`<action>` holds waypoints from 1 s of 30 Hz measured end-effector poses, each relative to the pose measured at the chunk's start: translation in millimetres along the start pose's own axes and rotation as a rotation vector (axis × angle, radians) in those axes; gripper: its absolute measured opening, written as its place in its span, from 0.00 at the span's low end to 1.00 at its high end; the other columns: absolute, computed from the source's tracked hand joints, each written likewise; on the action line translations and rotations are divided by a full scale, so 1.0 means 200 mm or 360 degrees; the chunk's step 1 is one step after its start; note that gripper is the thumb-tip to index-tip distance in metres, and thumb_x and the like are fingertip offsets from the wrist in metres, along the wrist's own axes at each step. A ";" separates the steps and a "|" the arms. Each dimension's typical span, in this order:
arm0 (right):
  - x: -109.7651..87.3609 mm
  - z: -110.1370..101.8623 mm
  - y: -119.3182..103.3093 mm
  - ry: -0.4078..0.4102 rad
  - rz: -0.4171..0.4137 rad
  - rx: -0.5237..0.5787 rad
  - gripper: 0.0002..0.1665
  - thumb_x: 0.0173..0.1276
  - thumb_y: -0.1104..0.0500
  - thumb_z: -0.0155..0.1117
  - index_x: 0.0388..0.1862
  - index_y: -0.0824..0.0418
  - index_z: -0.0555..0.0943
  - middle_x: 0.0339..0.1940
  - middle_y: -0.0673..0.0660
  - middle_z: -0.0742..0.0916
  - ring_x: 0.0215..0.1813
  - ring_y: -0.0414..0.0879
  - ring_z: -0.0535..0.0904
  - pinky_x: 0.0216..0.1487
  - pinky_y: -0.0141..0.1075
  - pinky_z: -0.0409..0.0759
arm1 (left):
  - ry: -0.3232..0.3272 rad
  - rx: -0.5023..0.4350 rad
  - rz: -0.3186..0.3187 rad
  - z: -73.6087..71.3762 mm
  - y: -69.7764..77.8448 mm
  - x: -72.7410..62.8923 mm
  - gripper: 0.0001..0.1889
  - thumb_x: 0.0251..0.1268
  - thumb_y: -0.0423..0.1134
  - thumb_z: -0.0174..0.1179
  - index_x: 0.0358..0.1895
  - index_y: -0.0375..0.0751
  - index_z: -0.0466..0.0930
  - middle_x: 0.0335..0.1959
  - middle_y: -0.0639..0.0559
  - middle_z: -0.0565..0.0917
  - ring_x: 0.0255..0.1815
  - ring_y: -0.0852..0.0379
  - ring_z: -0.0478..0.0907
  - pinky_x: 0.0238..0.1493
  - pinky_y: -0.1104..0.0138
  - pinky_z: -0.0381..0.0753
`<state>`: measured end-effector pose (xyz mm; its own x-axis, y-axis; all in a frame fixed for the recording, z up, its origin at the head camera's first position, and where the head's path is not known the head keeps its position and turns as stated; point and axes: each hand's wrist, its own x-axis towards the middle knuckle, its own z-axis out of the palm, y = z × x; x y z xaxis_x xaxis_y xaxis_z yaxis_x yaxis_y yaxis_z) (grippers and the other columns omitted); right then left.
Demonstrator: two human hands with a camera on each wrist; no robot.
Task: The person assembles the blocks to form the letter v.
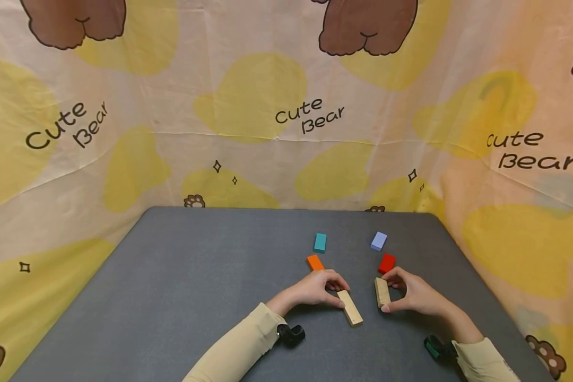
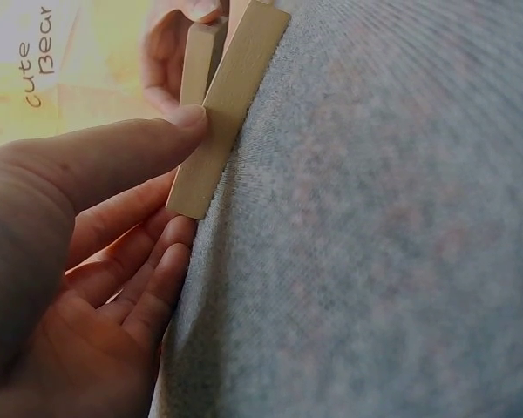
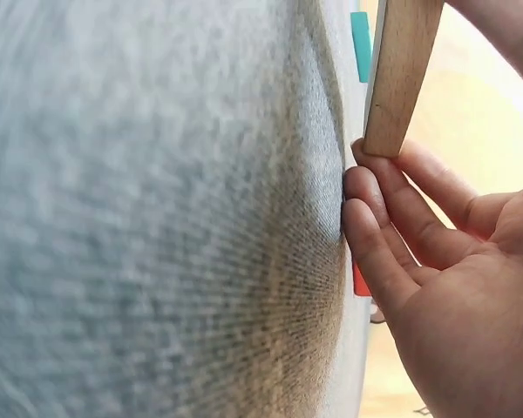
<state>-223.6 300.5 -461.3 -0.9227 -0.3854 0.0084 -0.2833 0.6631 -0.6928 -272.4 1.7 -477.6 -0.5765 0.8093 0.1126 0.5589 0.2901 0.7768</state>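
Note:
A plain wooden block (image 1: 350,309) is pinched near its far end by my left hand (image 1: 314,289), its free end angled toward the near right. In the left wrist view the thumb lies on this block (image 2: 235,104), close over the table. Across a small gap, my right hand (image 1: 414,295) holds a second wooden block (image 1: 382,293) between the thumb at its near end and fingers at its far end. The right wrist view has fingertips (image 3: 376,155) at the end of that wooden block (image 3: 405,78). Just beyond the right hand lies a red block (image 1: 387,263).
An orange block (image 1: 315,262) lies behind the left hand, partly covered by it. Farther back are a teal block (image 1: 320,242) and a light blue block (image 1: 379,241). The grey table (image 1: 196,265) meets a bear-print cloth (image 1: 248,175) at its back and sides.

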 end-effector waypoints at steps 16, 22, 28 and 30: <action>0.00 0.02 -0.03 0.0014 0.0028 -0.0017 0.35 0.49 0.48 0.77 0.51 0.61 0.73 0.51 0.55 0.81 0.50 0.48 0.77 0.52 0.31 0.76 | 0.0001 -0.0016 0.0002 0.00 -0.01 0.00 0.18 0.53 0.40 0.70 0.49 0.44 0.82 0.44 0.57 0.80 0.43 0.69 0.75 0.48 0.77 0.75; 0.00 0.04 -0.04 0.0045 0.0024 -0.0028 0.35 0.48 0.47 0.77 0.51 0.60 0.72 0.51 0.56 0.80 0.51 0.49 0.77 0.53 0.32 0.77 | -0.0007 -0.0003 0.0007 0.00 0.00 0.01 0.18 0.54 0.40 0.70 0.49 0.44 0.82 0.44 0.57 0.80 0.43 0.68 0.75 0.48 0.77 0.75; -0.01 0.05 -0.04 0.0069 0.0016 -0.0045 0.35 0.47 0.47 0.77 0.50 0.59 0.73 0.50 0.55 0.81 0.50 0.49 0.77 0.52 0.34 0.77 | -0.0006 -0.0007 0.0008 0.00 0.00 0.01 0.18 0.53 0.40 0.70 0.49 0.44 0.82 0.44 0.57 0.80 0.44 0.67 0.76 0.48 0.77 0.75; 0.00 0.05 -0.04 0.0068 0.0014 -0.0049 0.35 0.47 0.46 0.78 0.49 0.59 0.73 0.49 0.54 0.81 0.49 0.48 0.76 0.51 0.34 0.76 | -0.0002 -0.0010 0.0007 0.00 0.00 0.01 0.18 0.53 0.39 0.70 0.49 0.44 0.82 0.43 0.57 0.80 0.44 0.67 0.76 0.48 0.77 0.75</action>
<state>-217.5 287.8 -463.0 -0.9353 -0.3522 0.0334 -0.2823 0.6862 -0.6704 -273.4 2.3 -477.8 -0.5731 0.8114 0.1151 0.5577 0.2831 0.7803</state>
